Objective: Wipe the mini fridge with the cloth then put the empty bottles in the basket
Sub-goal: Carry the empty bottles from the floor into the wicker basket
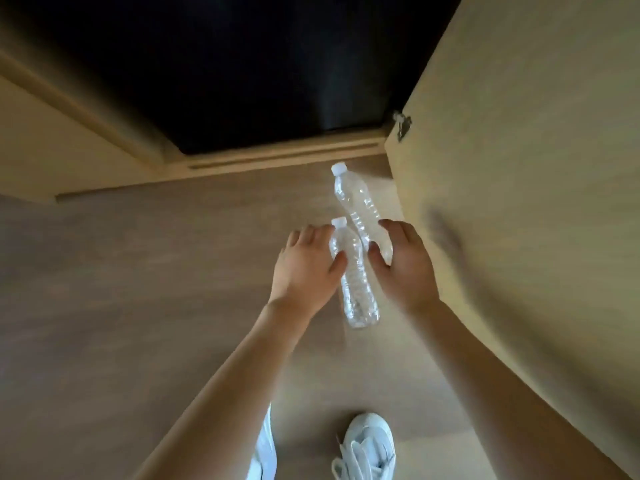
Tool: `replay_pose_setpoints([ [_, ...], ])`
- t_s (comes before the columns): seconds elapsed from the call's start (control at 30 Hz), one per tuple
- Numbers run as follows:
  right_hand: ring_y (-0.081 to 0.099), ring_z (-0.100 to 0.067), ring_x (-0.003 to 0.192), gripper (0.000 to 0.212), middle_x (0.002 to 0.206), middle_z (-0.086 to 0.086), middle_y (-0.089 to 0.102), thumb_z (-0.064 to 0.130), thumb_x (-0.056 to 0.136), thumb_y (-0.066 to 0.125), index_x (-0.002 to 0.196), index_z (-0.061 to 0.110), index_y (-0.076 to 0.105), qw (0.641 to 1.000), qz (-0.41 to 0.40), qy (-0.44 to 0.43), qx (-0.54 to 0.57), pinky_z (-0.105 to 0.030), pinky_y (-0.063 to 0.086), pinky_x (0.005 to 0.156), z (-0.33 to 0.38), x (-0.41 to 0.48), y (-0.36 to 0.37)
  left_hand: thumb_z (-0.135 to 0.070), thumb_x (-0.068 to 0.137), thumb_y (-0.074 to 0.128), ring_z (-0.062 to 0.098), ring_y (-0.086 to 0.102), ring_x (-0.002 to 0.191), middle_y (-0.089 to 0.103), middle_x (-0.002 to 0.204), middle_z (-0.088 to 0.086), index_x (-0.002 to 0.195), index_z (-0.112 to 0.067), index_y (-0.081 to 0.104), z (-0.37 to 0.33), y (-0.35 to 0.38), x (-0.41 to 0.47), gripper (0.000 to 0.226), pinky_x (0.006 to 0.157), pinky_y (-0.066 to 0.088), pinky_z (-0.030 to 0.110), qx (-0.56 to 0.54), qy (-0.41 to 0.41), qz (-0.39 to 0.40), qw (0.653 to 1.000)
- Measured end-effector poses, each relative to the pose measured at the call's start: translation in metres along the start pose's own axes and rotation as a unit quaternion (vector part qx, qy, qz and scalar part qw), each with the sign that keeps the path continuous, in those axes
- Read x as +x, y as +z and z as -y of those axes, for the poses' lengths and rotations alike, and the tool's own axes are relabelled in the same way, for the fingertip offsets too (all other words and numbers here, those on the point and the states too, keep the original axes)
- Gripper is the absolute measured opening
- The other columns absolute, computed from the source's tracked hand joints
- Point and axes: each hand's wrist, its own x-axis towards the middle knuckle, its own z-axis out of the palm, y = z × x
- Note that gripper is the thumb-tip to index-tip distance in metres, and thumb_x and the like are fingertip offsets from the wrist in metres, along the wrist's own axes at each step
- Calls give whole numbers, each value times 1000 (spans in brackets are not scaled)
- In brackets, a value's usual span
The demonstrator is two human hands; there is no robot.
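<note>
Two clear, empty plastic bottles with white caps lie on the wooden floor in front of the black mini fridge (pixel 242 64), which sits inside a cabinet. My left hand (pixel 304 268) curls over the upper part of the nearer bottle (pixel 360 299), thumb pressed on its side. My right hand (pixel 403 261) wraps around the bottom end of the farther bottle (pixel 356 199), which points towards the fridge. The two bottles touch where they cross between my hands. No cloth or basket shows in this view.
The open cabinet door (pixel 519 168) stands along the right, close beside the bottles, with a metal hinge (pixel 401 126) at its inner edge. A wooden cabinet frame (pixel 277 157) runs below the fridge. My white shoes (pixel 367 445) are at the bottom.
</note>
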Motion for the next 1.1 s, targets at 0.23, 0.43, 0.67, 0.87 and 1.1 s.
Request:
replay_pose_setpoints([
  [0.23,48,-36,124,46,136,-16,53,21,95,58,137,4,51,995,46,-15,-90,-38,35,104,-68,14,79,-33,93,56,31,46,121,52,129,8,131,-12,49,38,113,19,44,96,45,44,-12,-51,35,998],
  [0.43,47,-36,124,44,138,-15,50,22,94,61,135,8,51,991,31,-18,-132,-37,33,104,-80,31,84,-34,90,64,31,49,117,53,124,9,128,-10,47,31,140,21,48,94,46,43,-82,-87,5,993],
  [0.67,53,-36,116,70,127,-23,55,21,88,72,146,8,36,996,40,68,-37,-35,40,93,-86,43,89,-36,86,70,26,57,83,58,96,0,127,-15,31,21,163,24,60,60,39,29,-240,-210,25,947],
  [0.87,53,-33,118,88,127,-20,55,28,77,81,145,1,33,982,58,180,24,-19,32,81,-88,28,95,-38,83,70,21,61,88,58,96,-4,113,-19,40,30,154,22,46,64,42,26,-255,-260,9,931],
  [1.1,44,-27,116,78,125,-19,52,22,71,82,134,-5,45,981,21,177,75,-11,23,81,-29,-18,45,-39,82,72,24,55,113,60,116,5,124,-9,52,27,64,-16,56,80,35,25,-233,-250,-19,940],
])
